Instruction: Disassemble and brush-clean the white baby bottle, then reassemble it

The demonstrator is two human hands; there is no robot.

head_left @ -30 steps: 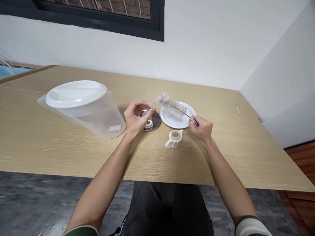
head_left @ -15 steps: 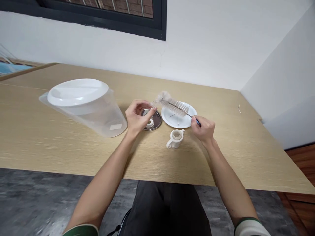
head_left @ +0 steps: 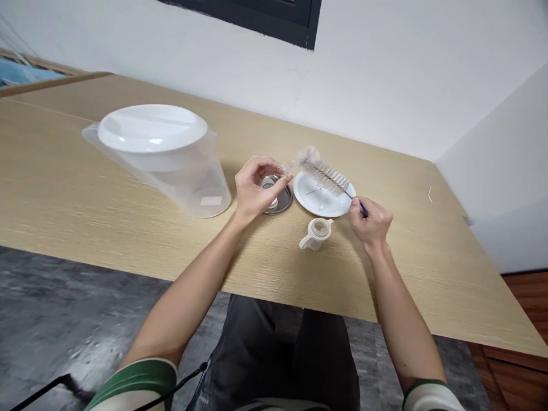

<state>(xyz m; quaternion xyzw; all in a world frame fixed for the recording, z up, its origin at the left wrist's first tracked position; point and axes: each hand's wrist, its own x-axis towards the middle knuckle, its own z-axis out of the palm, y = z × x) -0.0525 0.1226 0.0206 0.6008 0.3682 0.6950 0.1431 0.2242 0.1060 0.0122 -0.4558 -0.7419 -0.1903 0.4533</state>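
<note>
My left hand [head_left: 257, 191] is closed around a small clear bottle [head_left: 288, 167], its ridged neck showing past my fingers toward the right. My right hand [head_left: 371, 220] grips the blue handle of a bottle brush [head_left: 322, 171]. White bristles slant up and left over a white plate [head_left: 301, 196], with the tufted tip close by the bottle's mouth. A thin straight rod and a small clear piece lie on the plate. Between my hands stands a white two-handled bottle collar [head_left: 315, 235]. Partly hidden under my left hand is a dark, metal-rimmed dish [head_left: 283, 205] with white ring-shaped parts on it.
A large translucent pitcher [head_left: 184, 180] with a white lid [head_left: 152, 128] stands at the left on the wooden table [head_left: 141, 225]. A thin white bent strip [head_left: 430, 194] lies at the far right. White walls border the table's back and right side.
The whole view has shifted, so the table items appear further right and higher. Both hands keep their hold; the brush tip stays by the bottle's mouth.
</note>
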